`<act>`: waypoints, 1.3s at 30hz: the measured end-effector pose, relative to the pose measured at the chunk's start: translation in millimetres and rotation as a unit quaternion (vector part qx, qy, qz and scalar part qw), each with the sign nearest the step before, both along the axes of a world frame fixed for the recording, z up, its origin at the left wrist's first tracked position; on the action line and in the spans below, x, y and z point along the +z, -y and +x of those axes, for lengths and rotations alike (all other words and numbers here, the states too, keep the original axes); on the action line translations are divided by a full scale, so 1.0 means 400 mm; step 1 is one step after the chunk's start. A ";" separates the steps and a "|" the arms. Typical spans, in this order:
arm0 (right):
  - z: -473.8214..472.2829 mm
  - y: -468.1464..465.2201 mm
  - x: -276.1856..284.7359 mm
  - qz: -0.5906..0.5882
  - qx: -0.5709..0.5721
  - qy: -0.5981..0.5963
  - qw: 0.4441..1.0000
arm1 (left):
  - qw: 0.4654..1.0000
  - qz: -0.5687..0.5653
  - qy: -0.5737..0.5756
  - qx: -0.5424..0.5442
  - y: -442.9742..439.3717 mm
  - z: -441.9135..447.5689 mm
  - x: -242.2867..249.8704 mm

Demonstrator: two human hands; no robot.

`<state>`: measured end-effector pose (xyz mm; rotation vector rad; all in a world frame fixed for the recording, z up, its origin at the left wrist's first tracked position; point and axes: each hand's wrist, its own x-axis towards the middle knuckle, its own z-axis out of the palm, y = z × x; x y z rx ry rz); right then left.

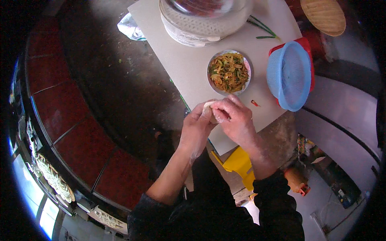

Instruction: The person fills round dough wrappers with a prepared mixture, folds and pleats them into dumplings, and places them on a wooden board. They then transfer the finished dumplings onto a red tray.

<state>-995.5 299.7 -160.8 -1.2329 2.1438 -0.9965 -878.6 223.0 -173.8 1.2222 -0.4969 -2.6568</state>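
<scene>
Flour whitens both of my hands, which meet above the near part of a pale table (pixel 187 72). My left hand (pixel 196 119) cradles a small piece of pale dough (pixel 208 106) from the left side. The fingertips of my right hand (pixel 236 119) pinch the same dough from the right. Much of the dough is hidden by my fingers, and I cannot tell whether anything is inside it. Just beyond my hands stands a patterned dish (pixel 210 86) heaped with a cooked mix of shredded vegetables (pixel 228 72).
A large pot with a clear domed lid (pixel 205 21) is at the back, beside green onion stalks (pixel 264 28). On the right, a blue plastic basket (pixel 289 76) sits in a red container (pixel 310 51). A red scrap (pixel 255 103) lies nearby; a yellow plastic stool (pixel 239 164) is below.
</scene>
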 end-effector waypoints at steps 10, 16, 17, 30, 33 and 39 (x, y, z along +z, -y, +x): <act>0.022 -0.064 -0.039 0.025 -0.088 0.113 0.989 | 0.999 0.003 0.040 0.034 -0.032 0.069 -0.046; -0.192 -0.108 -0.258 0.102 -0.244 -0.009 0.964 | 0.999 -0.032 0.035 0.008 -0.032 0.070 -0.067; -0.215 -0.101 -0.276 0.118 -0.250 -0.020 0.961 | 0.999 -0.033 0.039 0.004 -0.035 0.073 -0.069; -0.264 -0.108 -0.290 0.071 -0.243 0.001 0.967 | 0.997 -0.036 0.063 -0.022 -0.049 0.089 -0.074; -0.249 -0.096 -0.206 0.048 -0.247 0.170 0.953 | 0.998 -0.037 0.058 -0.009 -0.048 0.094 -0.084; -0.268 -0.140 -0.291 0.060 -0.262 0.165 0.949 | 0.998 -0.022 0.051 -0.014 -0.043 0.090 -0.089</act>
